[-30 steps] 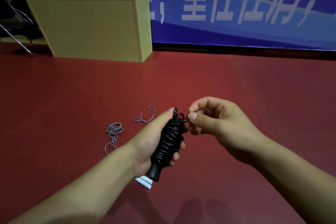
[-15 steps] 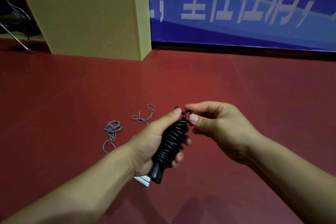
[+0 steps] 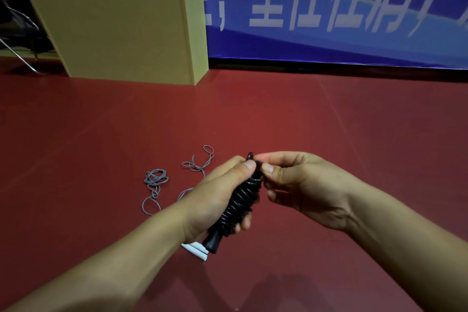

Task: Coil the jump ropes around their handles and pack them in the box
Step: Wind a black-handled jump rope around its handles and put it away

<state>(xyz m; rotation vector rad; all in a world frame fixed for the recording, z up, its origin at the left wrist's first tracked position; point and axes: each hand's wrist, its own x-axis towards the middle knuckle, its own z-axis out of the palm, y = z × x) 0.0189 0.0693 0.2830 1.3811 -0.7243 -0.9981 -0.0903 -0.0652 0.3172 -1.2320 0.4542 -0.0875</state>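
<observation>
Head view, the only one. The left hand (image 3: 217,200) grips the black jump rope (image 3: 239,205) around its bundled handles, fingers curled under, thumb pressed at the top of the coil. The bundle tilts up and away, its bare butt end poking out below the palm. The right hand (image 3: 301,185) pinches the rope's last bit at the upper end of the coil, thumb and forefinger closed on it, touching the left thumb.

Step in hand, as I judge it: finishing the wrap, tucking or locking the tail so the coil holds. The cord is nearly all wound, in tight turns along the handles. Next move likely calls for keeping tension while the end goes under a turn, then carrying the bundle to the box (image 3: 121,33).

The box stands well apart, far left against the blue banner (image 3: 329,7); whether it is open cannot be told from here.

On the red floor (image 3: 354,134) a loose grey cord (image 3: 155,180) lies tangled just left of the hands, not yet wound. A small white object (image 3: 195,249) lies under the left wrist, partly hidden. The floor toward the box is bare, the cord sitting just left of that line. Metal chair legs (image 3: 15,50) show at far left.
</observation>
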